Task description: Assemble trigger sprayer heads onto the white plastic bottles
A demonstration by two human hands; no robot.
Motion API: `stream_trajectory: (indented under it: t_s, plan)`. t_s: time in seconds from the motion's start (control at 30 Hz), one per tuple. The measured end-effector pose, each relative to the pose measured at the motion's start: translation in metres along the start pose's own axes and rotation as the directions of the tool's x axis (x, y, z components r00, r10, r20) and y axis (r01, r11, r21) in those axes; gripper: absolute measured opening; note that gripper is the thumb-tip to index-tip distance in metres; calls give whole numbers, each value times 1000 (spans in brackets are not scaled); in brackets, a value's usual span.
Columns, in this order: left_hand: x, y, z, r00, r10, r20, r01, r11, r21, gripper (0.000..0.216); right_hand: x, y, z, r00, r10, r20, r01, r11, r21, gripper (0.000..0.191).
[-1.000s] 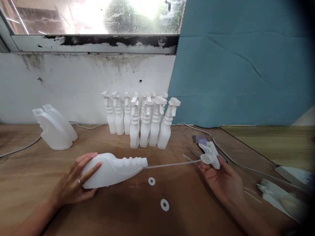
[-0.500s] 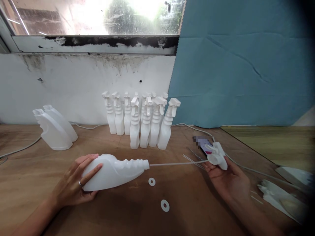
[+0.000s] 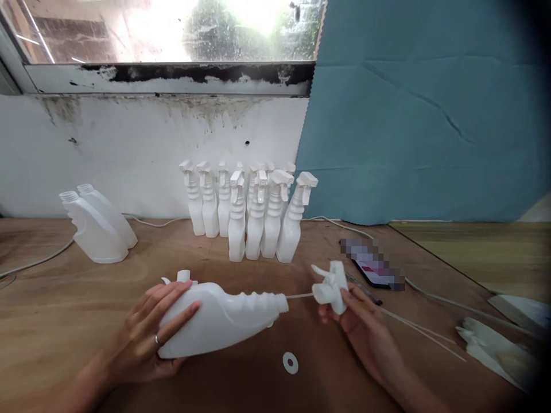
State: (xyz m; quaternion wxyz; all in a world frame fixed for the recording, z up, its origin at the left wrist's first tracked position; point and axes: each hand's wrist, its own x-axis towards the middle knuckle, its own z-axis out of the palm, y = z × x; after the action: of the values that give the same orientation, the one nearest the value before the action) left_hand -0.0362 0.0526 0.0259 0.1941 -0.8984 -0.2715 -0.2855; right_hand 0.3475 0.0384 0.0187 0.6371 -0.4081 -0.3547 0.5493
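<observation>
My left hand [image 3: 150, 330] is closed around the base of a white plastic bottle [image 3: 219, 321], which lies tilted with its ribbed neck pointing right. In my right hand [image 3: 361, 321] is a white trigger spray head [image 3: 333, 289], held by its back. Its thin dip tube [image 3: 300, 296] runs into the bottle's mouth, with a short length showing between the two. Behind my left hand another spray head [image 3: 183, 276] shows in part. Below the bottle lies a white ring washer [image 3: 290, 362]; a second one is nearly all hidden under the bottle neck.
Several assembled spray bottles [image 3: 256, 223] stand against the wall. Two bottles without heads [image 3: 101, 232] stand at the left. To the right are a phone [image 3: 374, 267], loose thin tubes [image 3: 424, 328], a cable [image 3: 447, 299] and a crumpled plastic bag [image 3: 491, 350].
My right hand has moved left with the spray head, and most of its tube has gone into the bottle. The bottle has shifted slightly right and down, uncovering another spray head behind it.
</observation>
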Motion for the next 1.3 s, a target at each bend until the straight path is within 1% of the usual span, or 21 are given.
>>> stream_trajectory:
  t_s: [0.1,0.17,0.3,0.47,0.53,0.63,0.73,0.9,1.0,1.1,1.17,1.23,1.3]
  plan:
    - [5,14,3,999,42,21,-42,999,-15,75,-11,9,11,991,51,127,-47,998,-36,17]
    - [7,19,7,998,58,38,-58,998,-8,74,-15,12,13,981,70,184,-60,997,-58,17]
    - [8,21,11,997,55,49,-54,998,-18,72,-14,13,9,963,93,251,-74,994,-87,19]
    - [8,20,11,996,59,66,-58,998,-18,70,-11,18,5,942,66,328,-37,995,-93,33]
    - [8,21,11,996,67,64,-66,998,-19,69,-12,21,4,934,76,350,-41,993,-108,37]
    - [8,22,12,995,76,65,-75,997,-19,68,-14,25,5,935,100,339,-45,985,-166,39]
    - [8,23,12,995,81,56,-81,997,-16,68,-16,27,6,952,104,287,-42,975,-216,38]
    - [9,23,11,994,93,57,-92,995,-32,68,-17,28,7,964,83,254,-29,977,-210,48]
    - [10,24,11,994,96,59,-93,995,-43,68,-18,28,5,968,57,243,-2,975,-222,48]
    - [10,24,10,994,92,59,-89,995,-40,67,-19,28,2,971,97,220,-32,959,-283,48]
    - [11,25,10,994,98,51,-96,995,-39,68,-20,28,1,975,126,181,-61,944,-324,52]
    - [11,26,10,994,104,46,-102,994,-41,68,-21,29,1,981,130,143,-71,930,-361,55]
    - [11,26,11,994,101,49,-99,994,-49,68,-21,30,2,983,126,132,-63,914,-401,55]
